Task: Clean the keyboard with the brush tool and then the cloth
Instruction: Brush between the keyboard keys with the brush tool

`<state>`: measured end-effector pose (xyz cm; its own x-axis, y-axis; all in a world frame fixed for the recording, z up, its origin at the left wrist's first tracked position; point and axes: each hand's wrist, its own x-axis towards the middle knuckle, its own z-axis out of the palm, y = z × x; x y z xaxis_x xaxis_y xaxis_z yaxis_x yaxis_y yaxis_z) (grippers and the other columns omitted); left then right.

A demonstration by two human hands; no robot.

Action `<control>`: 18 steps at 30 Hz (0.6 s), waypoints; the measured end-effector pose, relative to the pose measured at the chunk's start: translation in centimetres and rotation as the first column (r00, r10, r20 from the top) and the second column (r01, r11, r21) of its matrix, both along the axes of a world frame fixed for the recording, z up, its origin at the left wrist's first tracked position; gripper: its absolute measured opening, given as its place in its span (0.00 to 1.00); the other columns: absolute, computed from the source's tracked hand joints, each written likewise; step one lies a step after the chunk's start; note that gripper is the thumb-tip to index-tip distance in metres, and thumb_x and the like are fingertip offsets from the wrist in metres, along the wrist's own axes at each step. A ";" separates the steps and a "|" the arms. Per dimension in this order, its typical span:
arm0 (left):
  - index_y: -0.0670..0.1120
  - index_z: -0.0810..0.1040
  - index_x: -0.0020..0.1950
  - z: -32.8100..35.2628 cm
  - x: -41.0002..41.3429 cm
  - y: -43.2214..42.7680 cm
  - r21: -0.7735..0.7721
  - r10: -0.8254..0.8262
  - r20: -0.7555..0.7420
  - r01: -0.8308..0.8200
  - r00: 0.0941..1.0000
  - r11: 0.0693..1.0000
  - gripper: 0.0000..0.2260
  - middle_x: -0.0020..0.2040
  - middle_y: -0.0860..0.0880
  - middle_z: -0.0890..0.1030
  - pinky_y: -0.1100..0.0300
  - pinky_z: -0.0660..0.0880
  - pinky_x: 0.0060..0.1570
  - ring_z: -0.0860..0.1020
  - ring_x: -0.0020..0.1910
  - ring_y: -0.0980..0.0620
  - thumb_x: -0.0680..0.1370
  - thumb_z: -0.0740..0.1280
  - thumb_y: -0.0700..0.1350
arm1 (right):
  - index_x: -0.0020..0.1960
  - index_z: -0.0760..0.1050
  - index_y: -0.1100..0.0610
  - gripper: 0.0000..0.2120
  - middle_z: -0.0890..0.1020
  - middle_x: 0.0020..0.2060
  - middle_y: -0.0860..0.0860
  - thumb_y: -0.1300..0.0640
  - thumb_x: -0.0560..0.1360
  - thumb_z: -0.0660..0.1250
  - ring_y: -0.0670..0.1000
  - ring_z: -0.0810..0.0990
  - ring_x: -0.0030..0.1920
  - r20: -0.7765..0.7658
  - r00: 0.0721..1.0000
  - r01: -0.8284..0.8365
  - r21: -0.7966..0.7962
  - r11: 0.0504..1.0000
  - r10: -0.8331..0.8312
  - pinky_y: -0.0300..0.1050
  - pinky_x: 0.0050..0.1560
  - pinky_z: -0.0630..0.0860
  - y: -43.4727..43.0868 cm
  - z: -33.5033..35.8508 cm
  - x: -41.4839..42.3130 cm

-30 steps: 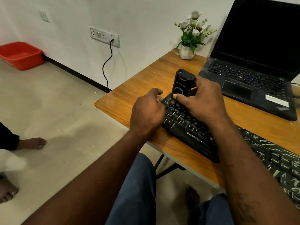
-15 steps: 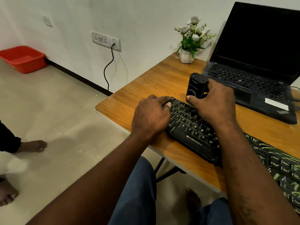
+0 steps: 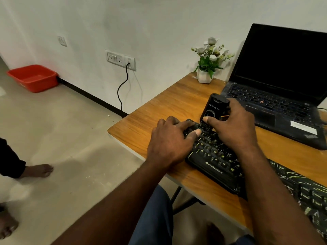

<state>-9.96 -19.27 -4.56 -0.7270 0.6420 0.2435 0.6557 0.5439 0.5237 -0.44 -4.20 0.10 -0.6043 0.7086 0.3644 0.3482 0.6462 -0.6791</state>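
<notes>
A black keyboard (image 3: pixel 215 169) with green-lit letters lies along the front of the wooden desk (image 3: pixel 169 103). My right hand (image 3: pixel 231 128) grips a black boxy brush tool (image 3: pixel 213 107), held upright with its lower end on the keyboard's far left corner. My left hand (image 3: pixel 169 144) rests on the keyboard's left end, with its fingers laid over the keys and its thumb beside the tool's base. The brush's bristles are hidden. No cloth is in view.
An open black laptop (image 3: pixel 276 96) stands behind the keyboard at the right. A small white pot of flowers (image 3: pixel 206 76) sits at the desk's back edge. A black cable (image 3: pixel 122 92) hangs from a wall socket. Another person's feet (image 3: pixel 38 170) and a red tub (image 3: pixel 32 77) are on the floor at left.
The brush tool went right along the keyboard's back edge, then came back to the far left corner. My left hand's fingers spread further over the keys.
</notes>
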 end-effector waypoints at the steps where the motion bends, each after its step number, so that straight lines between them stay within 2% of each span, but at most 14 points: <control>1: 0.65 0.71 0.73 0.0 0.1 0.0 -0.011 -0.001 -0.013 0.001 1.000 1.000 0.25 0.66 0.54 0.74 0.48 0.67 0.63 0.68 0.65 0.51 0.80 0.54 0.71 | 0.71 0.72 0.49 0.31 0.82 0.56 0.46 0.50 0.72 0.80 0.46 0.81 0.50 -0.001 1.000 0.005 -0.015 1.000 -0.005 0.37 0.43 0.74 0.2 0.0 0.1; 5: 0.65 0.69 0.74 -0.1 0.2 0.0 -0.037 -0.002 -0.047 0.001 0.999 0.999 0.26 0.67 0.53 0.73 0.48 0.66 0.62 0.68 0.66 0.50 0.79 0.53 0.73 | 0.72 0.70 0.49 0.32 0.83 0.58 0.49 0.50 0.72 0.80 0.49 0.82 0.53 0.003 1.000 0.021 -0.078 0.997 -0.021 0.41 0.46 0.76 1.0 -0.1 0.4; 9: 0.65 0.69 0.74 -0.2 0.3 0.0 -0.031 0.002 -0.046 -0.004 0.999 0.999 0.26 0.67 0.52 0.74 0.47 0.67 0.63 0.68 0.66 0.49 0.79 0.53 0.73 | 0.72 0.71 0.51 0.32 0.82 0.57 0.50 0.50 0.72 0.79 0.51 0.83 0.51 0.046 0.998 0.038 -0.068 0.997 -0.035 0.36 0.37 0.73 1.3 -0.1 0.4; 12: 0.65 0.70 0.74 -0.2 0.4 0.1 -0.039 0.000 -0.065 -0.003 0.998 0.999 0.27 0.66 0.52 0.74 0.47 0.68 0.63 0.69 0.66 0.49 0.79 0.52 0.73 | 0.70 0.72 0.51 0.32 0.83 0.58 0.50 0.50 0.71 0.80 0.52 0.83 0.53 0.057 0.998 0.043 -0.066 0.997 -0.039 0.43 0.44 0.80 1.4 0.0 -0.1; 14: 0.64 0.70 0.73 -0.2 0.3 0.1 -0.039 0.001 -0.071 -0.004 0.997 0.999 0.27 0.66 0.51 0.74 0.46 0.68 0.62 0.69 0.65 0.49 0.79 0.52 0.73 | 0.69 0.73 0.51 0.31 0.83 0.58 0.51 0.51 0.70 0.81 0.53 0.83 0.54 0.078 0.996 0.036 -0.068 0.997 -0.031 0.46 0.48 0.80 1.4 0.4 -1.1; 18: 0.63 0.71 0.73 -0.3 0.4 0.2 -0.054 0.010 -0.077 -0.014 0.997 0.998 0.29 0.66 0.51 0.74 0.46 0.69 0.63 0.69 0.66 0.48 0.78 0.51 0.74 | 0.65 0.75 0.52 0.28 0.83 0.54 0.51 0.51 0.69 0.82 0.53 0.82 0.51 0.143 0.989 -0.017 -0.076 0.997 0.027 0.42 0.40 0.75 1.0 1.2 -3.9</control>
